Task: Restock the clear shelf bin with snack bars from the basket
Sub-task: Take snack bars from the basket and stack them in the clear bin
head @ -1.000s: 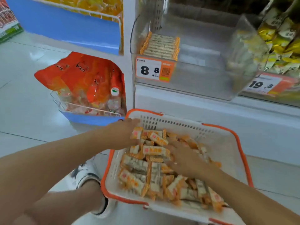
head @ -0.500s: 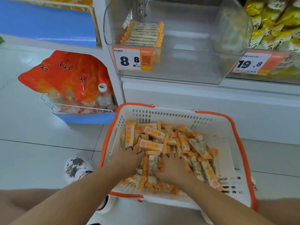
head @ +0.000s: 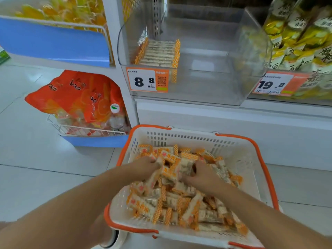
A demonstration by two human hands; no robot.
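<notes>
Head view: left hand [head: 143, 168] and right hand [head: 203, 175] clutch a clump of bars [head: 172, 168] between them in the basket [head: 258, 159], bottom centre; the bin [head: 206, 83] lies straight above, upper centre.

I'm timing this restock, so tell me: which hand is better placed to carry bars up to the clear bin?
Probably the left hand: it sits almost under the row of bars at the clear bin's left end. The right hand is also on the snack bars, further right.
</notes>
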